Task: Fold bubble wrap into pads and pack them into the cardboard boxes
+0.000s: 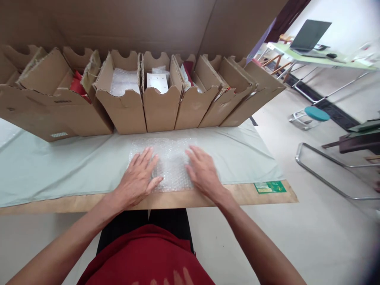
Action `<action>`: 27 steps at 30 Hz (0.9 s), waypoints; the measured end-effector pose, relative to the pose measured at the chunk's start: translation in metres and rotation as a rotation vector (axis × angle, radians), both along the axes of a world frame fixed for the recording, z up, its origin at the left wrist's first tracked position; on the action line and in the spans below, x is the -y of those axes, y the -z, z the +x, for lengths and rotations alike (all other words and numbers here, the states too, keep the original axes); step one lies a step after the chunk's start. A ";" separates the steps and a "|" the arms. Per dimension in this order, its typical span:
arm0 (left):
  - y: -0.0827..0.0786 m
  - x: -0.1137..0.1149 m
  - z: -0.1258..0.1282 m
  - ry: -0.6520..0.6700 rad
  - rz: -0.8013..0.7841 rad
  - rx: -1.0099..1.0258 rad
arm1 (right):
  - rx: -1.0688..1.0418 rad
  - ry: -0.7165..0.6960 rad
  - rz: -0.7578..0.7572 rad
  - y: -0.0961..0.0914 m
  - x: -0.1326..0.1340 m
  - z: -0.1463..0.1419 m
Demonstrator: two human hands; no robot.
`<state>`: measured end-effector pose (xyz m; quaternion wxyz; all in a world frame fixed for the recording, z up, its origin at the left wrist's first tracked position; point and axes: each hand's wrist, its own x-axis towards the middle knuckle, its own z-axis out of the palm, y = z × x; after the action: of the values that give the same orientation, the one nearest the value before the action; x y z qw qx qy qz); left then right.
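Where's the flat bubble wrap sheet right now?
In the head view, the bubble wrap sheet lies near centre on the pale cloth, mostly between the left hand and right hand, in front of the cardboard boxes.

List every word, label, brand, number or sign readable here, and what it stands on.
None can be read.
Green-and-white label on the wooden board: too small and blurred.
Dark marking on the cardboard boxes at left: too blurred.
White patch lower on them: no legible characters.
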<state>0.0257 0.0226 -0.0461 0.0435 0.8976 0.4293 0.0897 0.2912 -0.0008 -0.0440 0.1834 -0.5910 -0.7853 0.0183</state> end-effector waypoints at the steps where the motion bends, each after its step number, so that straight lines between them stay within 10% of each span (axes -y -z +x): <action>1: 0.001 -0.002 0.007 0.038 -0.010 -0.014 | -0.002 -0.091 -0.030 0.000 -0.004 -0.015; 5: 0.013 -0.005 -0.006 0.076 -0.045 -0.079 | 0.033 -0.251 -0.109 0.008 -0.005 -0.029; 11: 0.017 0.016 -0.076 -0.085 0.004 -0.040 | -0.006 -0.038 -0.035 0.008 0.037 0.049; 27: 0.002 0.016 -0.038 0.131 -0.166 0.145 | -0.113 -0.146 -0.084 0.004 0.031 0.054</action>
<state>-0.0127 0.0064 -0.0481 0.1541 0.9082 0.3716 0.1154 0.3448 -0.0323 -0.0479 0.2008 -0.5372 -0.8134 0.0977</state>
